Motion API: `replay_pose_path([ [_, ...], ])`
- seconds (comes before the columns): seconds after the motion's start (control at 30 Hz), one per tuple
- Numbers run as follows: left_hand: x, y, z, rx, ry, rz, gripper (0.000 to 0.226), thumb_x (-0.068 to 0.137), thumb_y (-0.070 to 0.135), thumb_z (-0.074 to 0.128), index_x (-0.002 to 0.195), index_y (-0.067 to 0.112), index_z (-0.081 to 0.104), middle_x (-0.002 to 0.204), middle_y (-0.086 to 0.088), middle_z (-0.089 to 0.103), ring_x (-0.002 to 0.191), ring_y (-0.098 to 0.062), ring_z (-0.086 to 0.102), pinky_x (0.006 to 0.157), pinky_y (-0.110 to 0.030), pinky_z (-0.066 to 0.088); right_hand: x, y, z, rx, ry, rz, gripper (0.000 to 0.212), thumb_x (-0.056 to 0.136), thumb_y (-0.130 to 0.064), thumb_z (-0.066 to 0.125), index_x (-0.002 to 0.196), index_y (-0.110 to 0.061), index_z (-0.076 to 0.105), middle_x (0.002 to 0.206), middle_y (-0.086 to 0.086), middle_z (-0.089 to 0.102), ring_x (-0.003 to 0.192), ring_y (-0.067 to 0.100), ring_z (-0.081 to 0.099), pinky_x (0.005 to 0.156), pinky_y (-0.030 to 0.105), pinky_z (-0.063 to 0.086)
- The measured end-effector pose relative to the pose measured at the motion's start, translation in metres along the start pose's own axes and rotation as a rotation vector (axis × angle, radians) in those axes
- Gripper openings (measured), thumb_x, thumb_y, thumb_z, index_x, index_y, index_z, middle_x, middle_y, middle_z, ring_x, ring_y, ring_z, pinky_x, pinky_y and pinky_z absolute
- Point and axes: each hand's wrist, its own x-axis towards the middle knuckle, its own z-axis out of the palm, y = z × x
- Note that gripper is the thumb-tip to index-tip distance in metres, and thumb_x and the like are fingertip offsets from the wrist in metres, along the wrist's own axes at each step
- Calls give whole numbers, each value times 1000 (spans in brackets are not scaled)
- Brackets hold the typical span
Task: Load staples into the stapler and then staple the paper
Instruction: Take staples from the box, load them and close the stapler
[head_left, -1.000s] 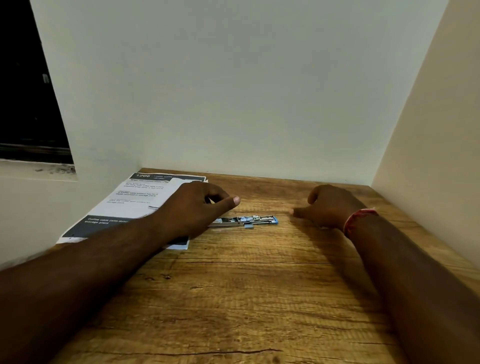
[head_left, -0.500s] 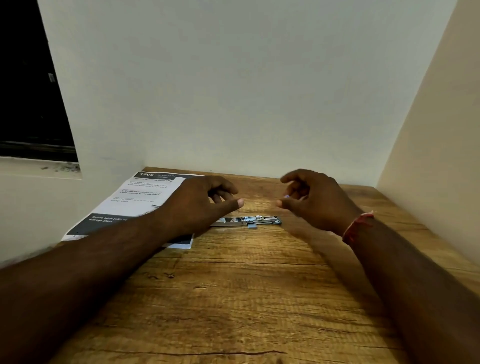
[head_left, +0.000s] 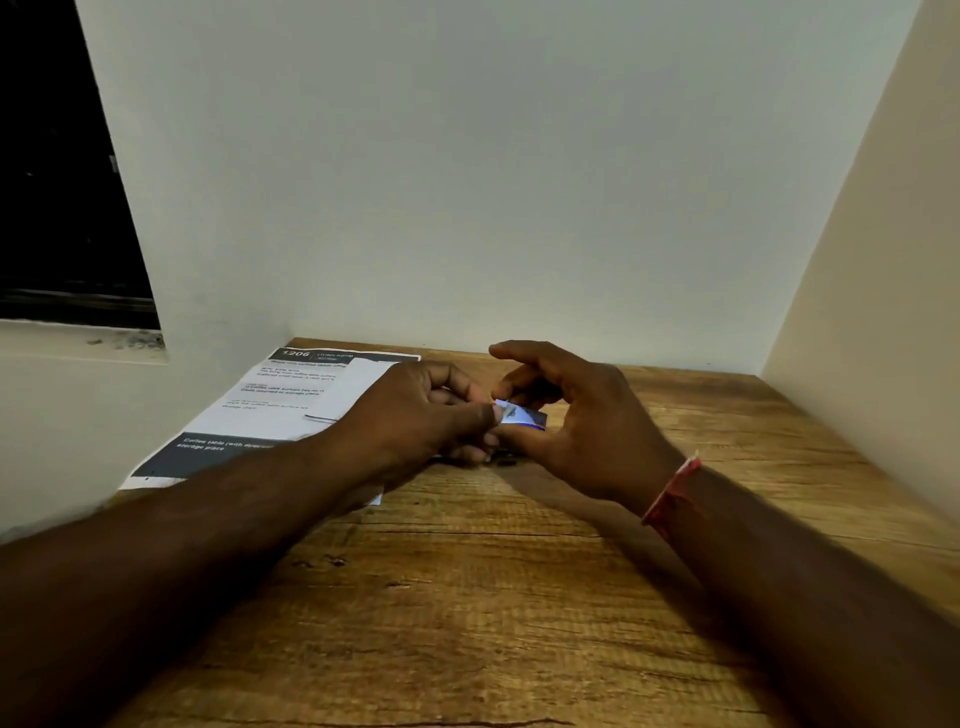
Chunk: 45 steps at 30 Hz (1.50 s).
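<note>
My left hand (head_left: 426, 415) and right hand (head_left: 587, 426) pinch a blue box (head_left: 522, 415), likely staples, above the stapler (head_left: 501, 460) at twelve o'clock. Loading step; next, draw out a strip.

This looks like a room in a home. A wooden surface (head_left: 467, 597) sits in a corner of plain white walls (head_left: 467, 182), with a dark window (head_left: 57, 182) at the far left.
</note>
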Motion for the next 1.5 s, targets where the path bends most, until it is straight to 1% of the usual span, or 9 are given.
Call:
replay_pose_path([
  [0.17, -1, 4, -2, 24, 71, 8, 21, 99, 3, 82, 111, -11, 71, 91, -32, 82, 71, -32, 77, 70, -35, 68, 1, 4, -1, 39, 39, 48, 66, 80, -22, 97, 140, -30, 70, 104, -12, 80, 88, 13, 79, 82, 39, 66],
  [0.3, -1, 6, -1, 8, 97, -13, 19, 101, 5, 80, 111, -10, 75, 90, -29, 84, 79, -34, 81, 74, -35, 71, 0, 3, -1, 63, 53, 77, 61, 79, -22, 99, 134, -31, 74, 98, -13, 80, 80, 15, 80, 77, 37, 66],
  [0.6, 2, 4, -1, -45, 11, -96, 20, 98, 13, 85, 105, -5, 82, 98, -29, 85, 93, -32, 86, 94, -45, 71, -1, 1, -2, 47, 45, 57, 58, 80, -26, 99, 132, -30, 75, 100, -13, 82, 92, 8, 79, 81, 27, 63],
  [0.77, 6, 3, -7, -23, 50, -102, 20, 98, 11, 85, 108, -5, 81, 98, -30, 84, 108, -48, 83, 109, -55, 61, 0, 1, -5, 50, -18, 85, 60, 79, -28, 99, 134, -30, 74, 104, -12, 81, 98, 7, 78, 79, 29, 65],
  [0.9, 12, -1, -11, 8, 97, -60, 21, 101, 12, 82, 109, -7, 79, 93, -27, 85, 94, -38, 85, 108, -60, 63, 0, 5, -9, 55, -24, 116, 60, 77, -21, 100, 131, -28, 75, 103, -9, 80, 91, 10, 77, 75, 24, 65],
  [1.1, 10, 4, -20, 364, 164, 43, 17, 100, 20, 83, 91, 5, 81, 78, -10, 84, 65, -19, 78, 80, -46, 68, 1, 4, -15, 79, -62, 179, 62, 72, -21, 104, 128, -28, 76, 94, -10, 82, 84, 8, 77, 76, 20, 63],
  [1.23, 5, 6, -29, 734, 87, 233, 36, 78, 57, 97, 97, 33, 78, 92, 20, 80, 80, -7, 74, 65, -19, 53, 1, 4, -15, 91, -123, 199, 65, 68, -24, 106, 126, -31, 77, 95, -12, 84, 83, 10, 79, 79, 28, 66],
  [1.37, 4, 4, -30, 920, -144, 378, 31, 78, 54, 98, 104, 44, 86, 102, 28, 80, 100, -3, 70, 76, -23, 50, 0, 5, -17, 87, -231, 202, 61, 69, -26, 106, 122, -34, 77, 96, -13, 85, 81, 13, 79, 77, 25, 64],
  [1.5, 1, 5, -31, 928, -230, 324, 25, 81, 53, 97, 101, 42, 89, 99, 24, 80, 98, 1, 68, 79, -24, 49, 1, 2, -23, 71, -371, 224, 54, 69, -29, 106, 116, -34, 79, 97, -11, 84, 74, 7, 74, 70, 21, 61],
])
